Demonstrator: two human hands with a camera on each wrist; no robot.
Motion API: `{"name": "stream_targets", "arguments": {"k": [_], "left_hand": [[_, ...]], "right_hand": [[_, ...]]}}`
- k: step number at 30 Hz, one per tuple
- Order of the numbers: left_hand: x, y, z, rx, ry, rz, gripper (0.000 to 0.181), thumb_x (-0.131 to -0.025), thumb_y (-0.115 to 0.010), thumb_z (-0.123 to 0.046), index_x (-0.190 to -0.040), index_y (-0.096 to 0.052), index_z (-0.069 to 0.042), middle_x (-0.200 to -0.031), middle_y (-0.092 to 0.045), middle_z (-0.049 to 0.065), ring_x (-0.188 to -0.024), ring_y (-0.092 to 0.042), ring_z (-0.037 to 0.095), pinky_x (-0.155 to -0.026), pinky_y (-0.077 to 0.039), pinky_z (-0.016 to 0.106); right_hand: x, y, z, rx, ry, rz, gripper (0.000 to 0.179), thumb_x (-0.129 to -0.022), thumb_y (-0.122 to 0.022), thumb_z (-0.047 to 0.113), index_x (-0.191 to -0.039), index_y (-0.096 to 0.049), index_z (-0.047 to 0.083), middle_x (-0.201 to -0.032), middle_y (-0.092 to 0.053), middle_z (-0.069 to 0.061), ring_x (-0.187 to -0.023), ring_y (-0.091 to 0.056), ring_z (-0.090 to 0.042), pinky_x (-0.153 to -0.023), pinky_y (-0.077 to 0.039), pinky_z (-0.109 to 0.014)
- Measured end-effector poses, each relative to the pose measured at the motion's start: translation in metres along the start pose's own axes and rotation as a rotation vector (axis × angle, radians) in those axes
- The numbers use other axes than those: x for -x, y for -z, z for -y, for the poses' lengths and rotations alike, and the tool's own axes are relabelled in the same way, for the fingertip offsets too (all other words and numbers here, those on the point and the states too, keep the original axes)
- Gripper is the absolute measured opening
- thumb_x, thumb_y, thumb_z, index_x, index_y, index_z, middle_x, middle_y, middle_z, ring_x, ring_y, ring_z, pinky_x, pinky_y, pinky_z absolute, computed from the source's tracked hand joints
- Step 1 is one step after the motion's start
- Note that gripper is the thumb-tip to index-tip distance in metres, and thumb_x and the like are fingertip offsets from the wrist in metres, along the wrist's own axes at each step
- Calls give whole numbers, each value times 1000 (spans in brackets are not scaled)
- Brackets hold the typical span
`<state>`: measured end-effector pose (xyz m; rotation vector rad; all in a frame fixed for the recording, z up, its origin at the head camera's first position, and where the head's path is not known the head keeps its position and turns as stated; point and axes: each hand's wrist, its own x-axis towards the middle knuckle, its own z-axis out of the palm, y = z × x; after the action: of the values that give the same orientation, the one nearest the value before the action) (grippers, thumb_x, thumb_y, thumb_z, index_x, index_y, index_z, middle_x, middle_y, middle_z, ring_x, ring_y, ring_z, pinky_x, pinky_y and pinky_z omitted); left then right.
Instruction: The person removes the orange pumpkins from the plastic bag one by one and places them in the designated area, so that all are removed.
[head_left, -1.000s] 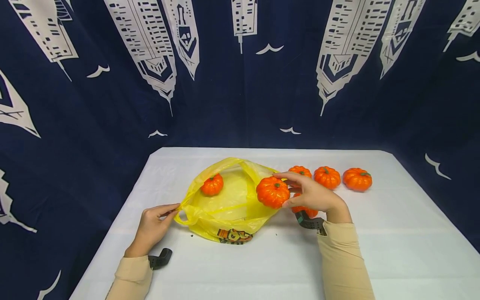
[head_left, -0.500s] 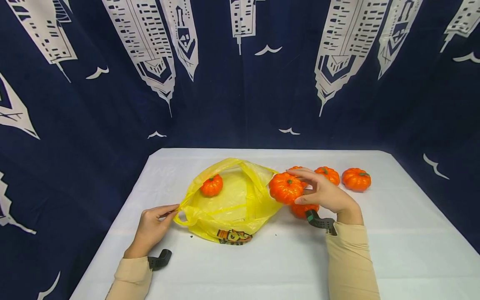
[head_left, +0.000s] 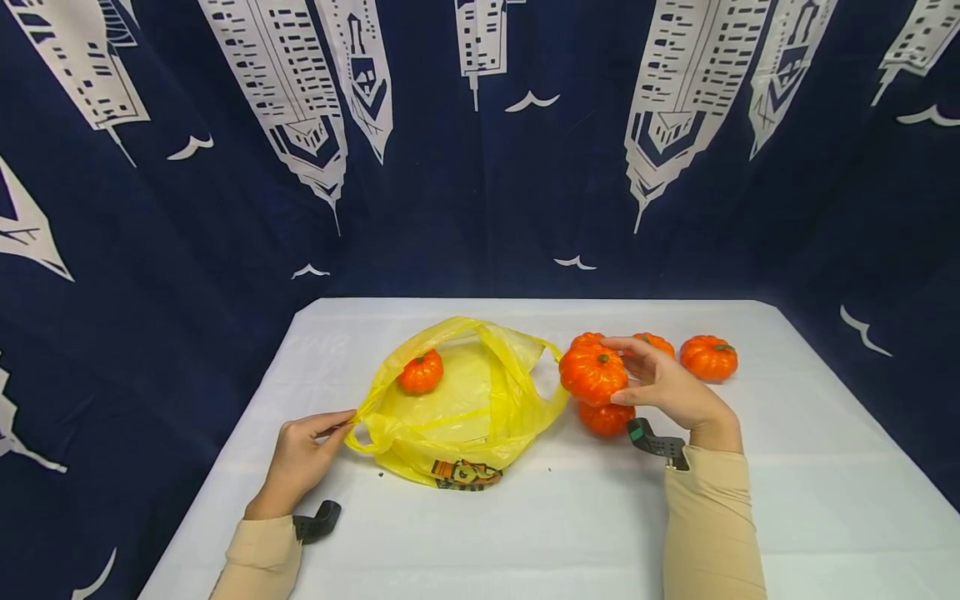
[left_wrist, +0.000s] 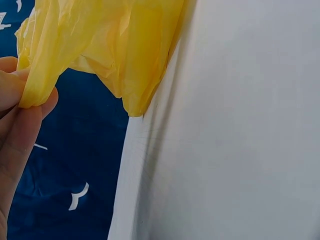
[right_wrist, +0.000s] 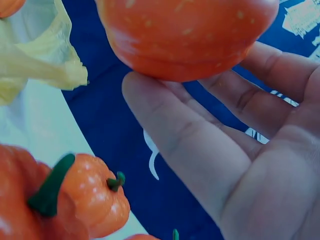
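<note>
My left hand [head_left: 300,458] pinches the left handle of a thin yellow plastic bag [head_left: 517,400]; the left wrist view shows the plastic [left_wrist: 42,75] gathered between thumb and fingers. The bag lies with its mouth wide, and one small orange toy pumpkin [head_left: 421,372] rests inside. Just right of the bag, my right hand [head_left: 678,392] holds another orange pumpkin [head_left: 592,375] between thumb and fingertips, raised above the table. Seen from the right wrist, this pumpkin [right_wrist: 190,37] sits at the fingertips. The bag's right handle stands beside it, near its left side.
One pumpkin [head_left: 604,421] lies below the held one, partly covered by it. Behind are a mostly hidden pumpkin [head_left: 587,338], one partly behind the fingers [head_left: 656,342], and one farther right [head_left: 708,358]. A white cloth covers the table [head_left: 480,550]; a dark blue printed curtain [head_left: 480,208] hangs behind.
My right hand has moved right with its pumpkin, from over the bag's right edge to beside it. The bag's right handle now shows as a loop. My left hand stays on the bag.
</note>
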<state>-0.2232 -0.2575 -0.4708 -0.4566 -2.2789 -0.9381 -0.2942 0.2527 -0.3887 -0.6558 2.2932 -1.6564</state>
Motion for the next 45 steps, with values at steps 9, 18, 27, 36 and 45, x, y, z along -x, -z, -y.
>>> {"name": "stream_targets", "arguments": {"k": [9,18,27,36,45], "left_hand": [[1,0,0,1,-7,-3,28,-72,-81,12,-98,-79,1,-90,-79,12,-75,-74,20,-72,-52,3],[0,0,-2,-6,-5,-11,30,-70,-81,15,-97,-79,2,-89,-78,13,-75,-74,21,-72,-52,2],[0,-1,-2,-5,-5,-11,30,-70,-80,16,-97,-79,2,-89,-78,13,-74,-74,19,-73,-51,2],[0,-1,-1,4,-1,-8,29,-71,-80,15,-97,-79,2,-90,-78,14,-74,-74,19,-74,-51,1],[1,-1,0,14,-2,-10,28,-71,-81,14,-97,-79,3,-90,-78,14,-75,-74,21,-73,-51,2]], "right_hand": [[7,9,-13,-60,-5,-61,65,-90,-71,4,-147,-40,7,-137,-53,11,-120,-56,1,-95,-54,-19],[15,20,-37,-207,111,-69,65,-92,-60,-8,-152,-38,7,-141,-51,15,-122,-56,0,-98,-51,-15],[22,24,-53,-487,241,-66,56,-93,-54,-13,-143,-45,11,-140,-56,9,-119,-60,-5,-99,-52,-18],[30,28,-68,-589,282,-92,59,-96,-52,-10,-151,-41,8,-153,-42,5,-129,-52,-6,-104,-49,-17],[36,31,-79,-748,329,-76,63,-94,-45,-15,-153,-38,6,-151,-43,1,-109,-59,-6,-89,-54,-14]]}}
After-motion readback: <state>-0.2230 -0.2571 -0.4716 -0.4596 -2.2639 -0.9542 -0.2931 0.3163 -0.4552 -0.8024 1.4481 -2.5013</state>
